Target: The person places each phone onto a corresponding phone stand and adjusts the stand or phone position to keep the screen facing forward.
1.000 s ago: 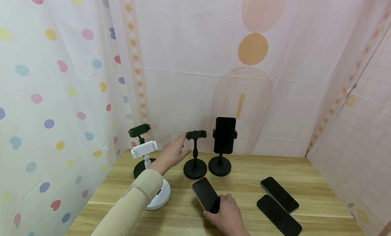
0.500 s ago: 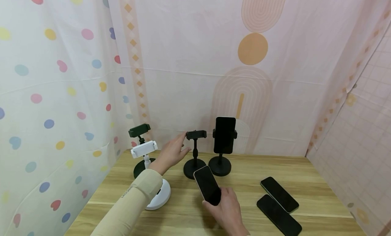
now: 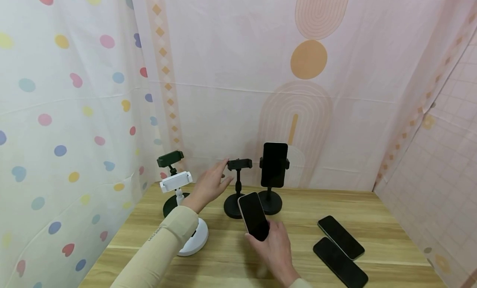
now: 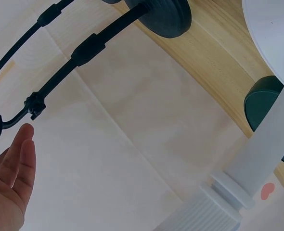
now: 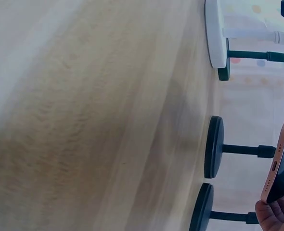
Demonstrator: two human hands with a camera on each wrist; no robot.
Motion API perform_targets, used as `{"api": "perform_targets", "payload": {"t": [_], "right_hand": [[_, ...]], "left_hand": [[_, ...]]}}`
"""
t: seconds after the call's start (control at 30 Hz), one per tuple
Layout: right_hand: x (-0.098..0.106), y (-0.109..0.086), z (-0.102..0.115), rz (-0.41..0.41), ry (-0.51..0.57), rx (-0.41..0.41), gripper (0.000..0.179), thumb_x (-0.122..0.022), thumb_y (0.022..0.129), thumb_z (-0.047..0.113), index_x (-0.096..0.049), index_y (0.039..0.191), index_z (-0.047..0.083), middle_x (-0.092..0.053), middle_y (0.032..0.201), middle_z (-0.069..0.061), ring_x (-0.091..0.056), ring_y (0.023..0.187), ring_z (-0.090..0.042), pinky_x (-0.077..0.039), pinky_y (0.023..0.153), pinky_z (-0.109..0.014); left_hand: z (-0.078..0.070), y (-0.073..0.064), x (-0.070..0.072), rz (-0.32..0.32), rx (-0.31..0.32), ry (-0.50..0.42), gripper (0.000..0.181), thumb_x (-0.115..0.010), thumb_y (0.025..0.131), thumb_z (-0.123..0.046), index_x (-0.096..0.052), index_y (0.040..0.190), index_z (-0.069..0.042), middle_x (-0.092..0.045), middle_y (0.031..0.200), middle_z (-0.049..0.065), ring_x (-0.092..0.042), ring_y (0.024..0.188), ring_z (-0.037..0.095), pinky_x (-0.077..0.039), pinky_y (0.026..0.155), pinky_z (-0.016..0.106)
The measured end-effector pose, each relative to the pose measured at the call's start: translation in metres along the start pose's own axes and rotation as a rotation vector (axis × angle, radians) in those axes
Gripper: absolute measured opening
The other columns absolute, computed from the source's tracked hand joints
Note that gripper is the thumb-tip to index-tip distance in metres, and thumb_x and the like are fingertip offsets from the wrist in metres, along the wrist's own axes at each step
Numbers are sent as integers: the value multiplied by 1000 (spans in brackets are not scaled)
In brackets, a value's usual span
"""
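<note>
A smartphone with a dark screen is gripped at its lower right end by my right hand, tilted above the table. In the right wrist view the phone's pink-gold edge shows above the fingers. My left hand reaches across with fairly straight fingers, the index fingertip at the left end of the clamp on a black phone stand. From the left wrist view, the fingers lie beside that stand's neck; whether they press on the clamp is hard to see. The stand's clamp carries no phone.
Right of that stand, a second black stand holds an upright phone. A white stand and a dark green stand are at left. Two phones, one farther back and one nearer, lie on the wooden table.
My right hand has raised the smartphone and moved it away from me, toward the black stands. My left hand has stayed nearly still at the clamp.
</note>
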State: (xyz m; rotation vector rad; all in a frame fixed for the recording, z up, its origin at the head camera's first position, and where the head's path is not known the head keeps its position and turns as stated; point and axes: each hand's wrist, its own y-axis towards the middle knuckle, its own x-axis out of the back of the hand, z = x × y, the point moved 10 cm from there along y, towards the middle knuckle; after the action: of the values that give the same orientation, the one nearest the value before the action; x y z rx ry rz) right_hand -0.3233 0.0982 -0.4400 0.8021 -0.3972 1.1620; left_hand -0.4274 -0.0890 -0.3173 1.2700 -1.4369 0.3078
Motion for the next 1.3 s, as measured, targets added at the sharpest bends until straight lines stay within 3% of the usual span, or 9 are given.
{"api": "perform_targets", "payload": {"t": [0.2,0.4,0.5,1.03,1.3], "right_hand": [[3,5,8,-26,10,3,71,-85,69,51,-65,115,1,-57,97,-6,-54,84,-18,-48,73,-39],[3,12,13,-37,18,-4,74,-83,70,54,-64,117,0,-58,103,-9,-54,88,-19,-48,77,-40],[4,15,17,-46,40,1,74,-83,71,54,-64,117,0,-59,107,-10,-55,92,-20,-48,80,-40],[10,30,39,-78,152,27,76,-81,73,57,-63,122,1,-56,108,-8,-54,88,-18,-48,78,-37],[12,41,49,-79,184,24,80,-78,75,62,-61,125,2,-56,110,-8,-54,90,-19,-49,79,-39]], "left_hand": [[-5,-1,6,-61,-26,3,61,-62,100,-28,-38,152,-6,-52,143,18,-69,98,26,-56,80,45],[-14,-4,16,-177,-105,15,53,-65,99,-23,-48,146,-6,-60,132,17,-70,93,26,-56,76,44],[-16,-5,19,-207,-126,27,50,-65,98,-22,-50,143,-5,-63,128,17,-70,92,25,-56,74,43],[-20,-5,22,-234,-182,49,52,-69,95,-16,-52,142,-3,-63,126,16,-70,90,23,-57,71,40],[-20,-5,21,-220,-177,56,54,-70,95,-16,-51,143,-2,-64,124,16,-70,90,22,-57,72,39]]}}
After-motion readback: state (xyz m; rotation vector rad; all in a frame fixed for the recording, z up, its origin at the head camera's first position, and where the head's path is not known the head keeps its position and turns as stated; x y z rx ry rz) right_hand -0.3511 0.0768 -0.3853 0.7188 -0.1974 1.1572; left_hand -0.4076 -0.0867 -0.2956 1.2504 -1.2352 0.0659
